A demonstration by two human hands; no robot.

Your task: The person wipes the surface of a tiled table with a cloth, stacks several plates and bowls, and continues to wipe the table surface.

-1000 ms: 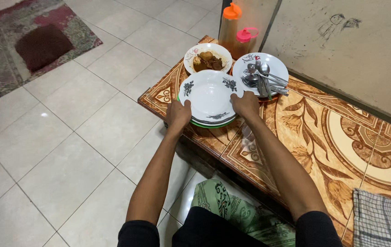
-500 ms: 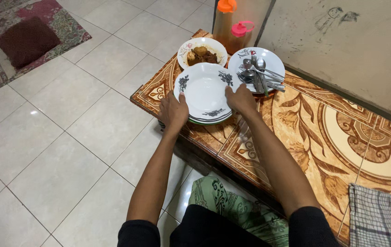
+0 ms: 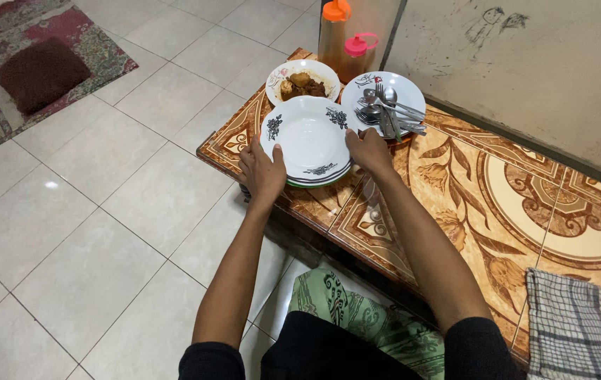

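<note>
Stacked plates [image 3: 309,141], white with dark floral prints on the rim and a green one showing at the bottom, sit at the near corner of the patterned tile desk [image 3: 497,190], just in front of a bowl of brown food [image 3: 300,83] and beside a plate of spoons and forks [image 3: 392,105]. Being glazed ceramic, the stack looks stiff, fairly heavy, smooth enough to slip, and liable to chip or break if knocked; the opposite rims seem the sound place to grip it. Left hand [image 3: 262,172] is curled against the stack's left edge, thumb lying over the top rim and fingers tucked below, out of sight. Right hand [image 3: 369,149] grips the right edge likewise, thumb on the rim, fingers partly closed around it. Two squeeze bottles [image 3: 343,42] with orange and pink caps stand behind the dishes, and a checked cloth [image 3: 571,331] lies at the desk's near right.
</note>
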